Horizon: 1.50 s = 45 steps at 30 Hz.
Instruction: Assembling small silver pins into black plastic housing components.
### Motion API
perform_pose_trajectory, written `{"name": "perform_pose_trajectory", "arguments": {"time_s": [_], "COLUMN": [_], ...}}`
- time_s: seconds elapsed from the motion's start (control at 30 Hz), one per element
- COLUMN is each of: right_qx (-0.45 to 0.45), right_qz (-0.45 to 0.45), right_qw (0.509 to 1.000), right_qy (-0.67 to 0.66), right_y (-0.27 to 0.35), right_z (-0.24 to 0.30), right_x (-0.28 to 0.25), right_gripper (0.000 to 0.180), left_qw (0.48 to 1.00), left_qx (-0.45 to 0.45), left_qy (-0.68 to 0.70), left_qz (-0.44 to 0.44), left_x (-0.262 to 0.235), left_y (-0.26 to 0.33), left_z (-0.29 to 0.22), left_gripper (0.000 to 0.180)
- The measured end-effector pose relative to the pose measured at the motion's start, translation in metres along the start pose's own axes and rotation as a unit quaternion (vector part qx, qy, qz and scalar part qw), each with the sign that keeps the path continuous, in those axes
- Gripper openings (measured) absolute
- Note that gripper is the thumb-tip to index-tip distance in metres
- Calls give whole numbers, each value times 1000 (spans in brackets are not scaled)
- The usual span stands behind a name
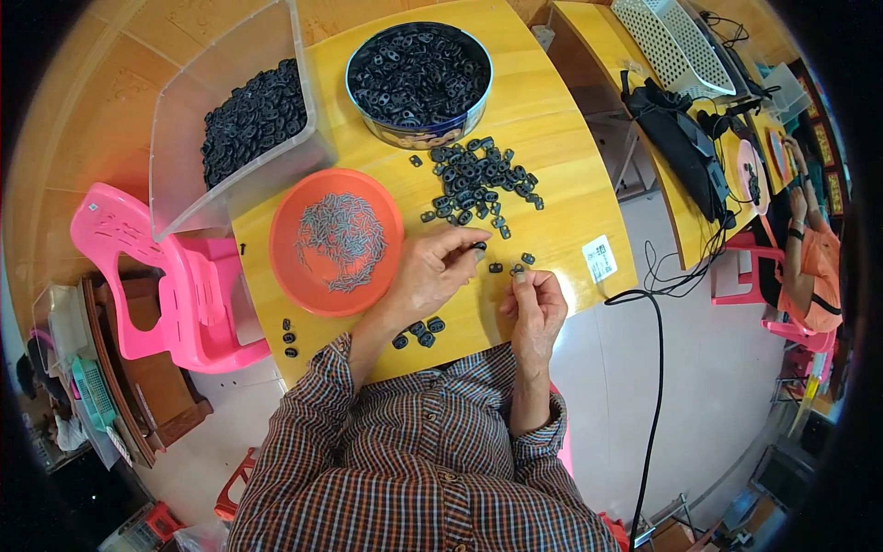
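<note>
My left hand is closed in a pinch, holding a small black two-holed plastic piece between thumb and forefinger. Just to its right, my right hand has thumb and fingertips pressed together; what they hold is too small to make out. A few loose black pieces lie on the yellow table by the fingertips. Beyond my hands spreads a pile of the same pieces. To the left of my left hand, an orange-red plate holds many short grey metal pins.
A round tin and a translucent plastic bin, both with many black pieces, stand at the back. Several pieces lie by the near edge. A pink chair stands left. A black cable hangs right; a person sits farther off.
</note>
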State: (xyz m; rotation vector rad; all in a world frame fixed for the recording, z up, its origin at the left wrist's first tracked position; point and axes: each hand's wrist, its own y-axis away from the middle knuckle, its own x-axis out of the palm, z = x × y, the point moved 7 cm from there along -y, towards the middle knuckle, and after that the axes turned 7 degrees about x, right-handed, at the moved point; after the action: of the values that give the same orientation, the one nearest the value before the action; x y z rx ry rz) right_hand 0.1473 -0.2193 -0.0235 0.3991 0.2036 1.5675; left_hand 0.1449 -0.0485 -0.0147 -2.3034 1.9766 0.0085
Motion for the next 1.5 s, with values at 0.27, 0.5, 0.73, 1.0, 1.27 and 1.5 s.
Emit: {"name": "perform_pose_trajectory", "arguments": {"time_s": [0.27, 0.5, 0.73, 1.0, 1.27, 1.5], "right_qx": [10, 30, 61, 25, -113, -115], "right_qz": [-2, 34, 53, 42, 36, 63], "right_qw": [1000, 999, 996, 998, 993, 991], "right_qy": [7, -28, -45, -44, -17, 23], "right_y": [2, 7, 14, 16, 19, 20], "right_z": [0, 1, 5, 8, 27, 24], "right_x": [2, 9, 13, 15, 21, 27], "right_gripper": [14, 13, 11, 8, 5, 6], "left_qw": [978, 947, 886, 964, 983, 987], "left_qx": [-82, -126, -162, -98, -78, -74], "left_qy": [181, 284, 426, 237, 165, 134], "left_qz": [62, 85, 80, 68, 28, 46], "left_x": [6, 8, 11, 8, 9, 7], "left_y": [15, 22, 24, 24, 28, 27], "left_z": [-4, 2, 7, 12, 8, 9], "left_gripper": [27, 29, 32, 32, 14, 14]}}
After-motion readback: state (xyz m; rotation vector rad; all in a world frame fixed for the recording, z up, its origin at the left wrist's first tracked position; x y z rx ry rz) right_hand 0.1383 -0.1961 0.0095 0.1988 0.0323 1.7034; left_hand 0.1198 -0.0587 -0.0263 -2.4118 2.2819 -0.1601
